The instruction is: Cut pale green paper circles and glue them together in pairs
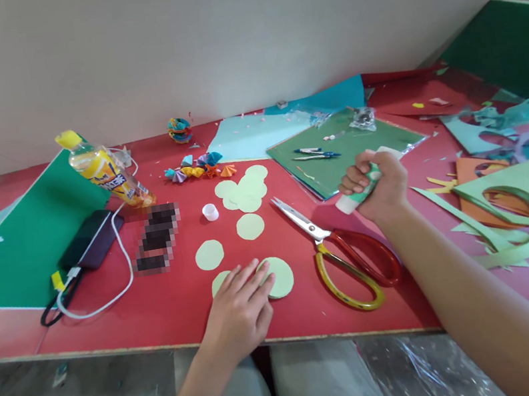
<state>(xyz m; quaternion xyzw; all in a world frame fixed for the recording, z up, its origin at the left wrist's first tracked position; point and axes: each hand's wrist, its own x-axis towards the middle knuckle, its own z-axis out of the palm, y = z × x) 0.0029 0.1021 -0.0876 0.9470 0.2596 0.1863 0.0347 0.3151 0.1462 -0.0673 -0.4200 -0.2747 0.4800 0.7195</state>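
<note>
My left hand (pixel 241 310) lies flat on the red table (pixel 176 307), fingers resting on pale green paper circles (pixel 279 276) near the front edge. More green circles (pixel 250 226) are spread and stacked further back, with a small white cap (pixel 210 212) beside them. My right hand (pixel 378 186) is closed around a green-and-white glue stick (pixel 356 196), its white end pointing down-left above the table. Red-and-yellow-handled scissors (pixel 339 253) lie open between my two hands.
A yellow drink bottle (pixel 105 170), a phone with white cable (pixel 94 240) and green board (pixel 23 245) sit left. Folded paper ornaments (pixel 198 167) lie at the back. Green and blue sheets with pens (pixel 337 148) and cut paper scraps (pixel 509 204) fill the right.
</note>
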